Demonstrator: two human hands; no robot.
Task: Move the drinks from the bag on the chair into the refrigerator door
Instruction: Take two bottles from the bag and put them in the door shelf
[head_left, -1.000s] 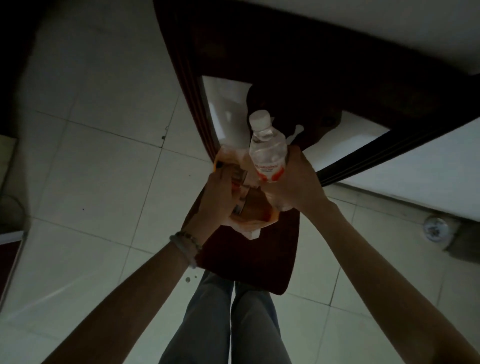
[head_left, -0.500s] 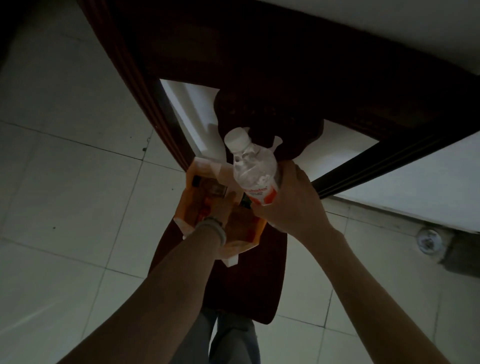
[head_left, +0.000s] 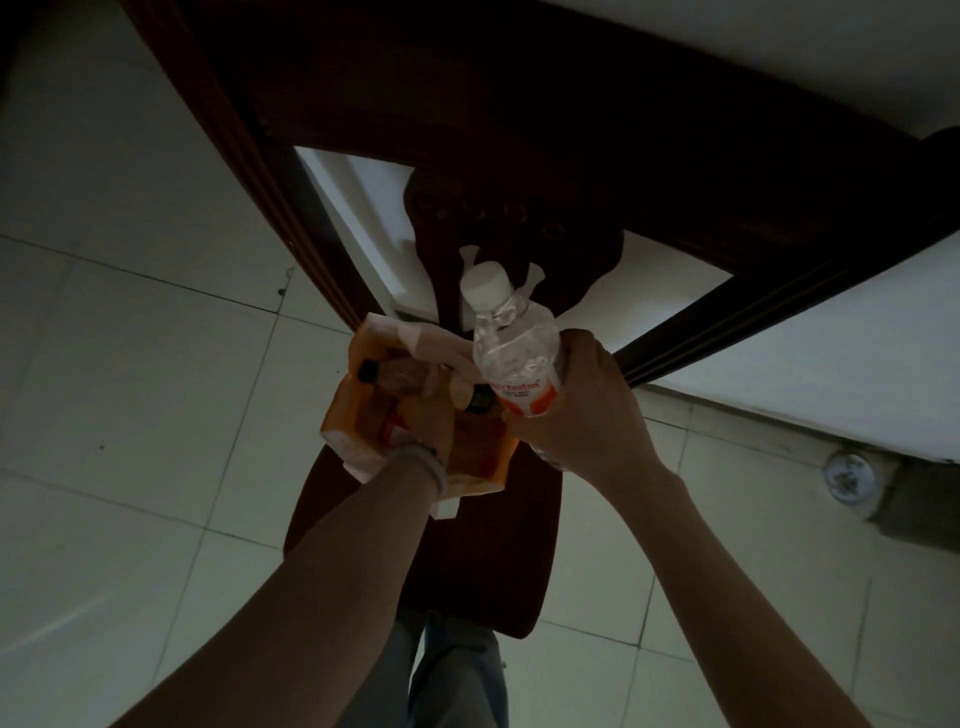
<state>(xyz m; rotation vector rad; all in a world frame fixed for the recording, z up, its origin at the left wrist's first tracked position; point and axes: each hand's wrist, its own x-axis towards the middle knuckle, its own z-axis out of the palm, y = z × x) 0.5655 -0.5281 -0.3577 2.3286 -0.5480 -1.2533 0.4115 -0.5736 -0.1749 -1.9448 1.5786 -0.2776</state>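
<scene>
An orange and white bag (head_left: 345, 415) sits on the dark red wooden chair seat (head_left: 488, 561). My right hand (head_left: 587, 415) grips a clear water bottle (head_left: 511, 348) with a white cap and an orange label, held just above the bag's right side. My left hand (head_left: 423, 410) reaches down inside the bag, and its fingers are hidden there. Two dark bottle caps show in the bag, one cap (head_left: 368, 370) at the left and another cap (head_left: 480, 399) beside the water bottle.
The chair's carved dark backrest (head_left: 519, 156) rises behind the bag. Pale floor tiles (head_left: 130, 389) spread to the left and below. A white wall (head_left: 831, 353) runs at the right, with a round floor fitting (head_left: 847, 475) near its foot. My legs (head_left: 447, 675) stand at the chair's front edge.
My left hand has gone deeper into the bag. My right hand has kept hold of the water bottle above the bag. The view has tilted toward the chair back.
</scene>
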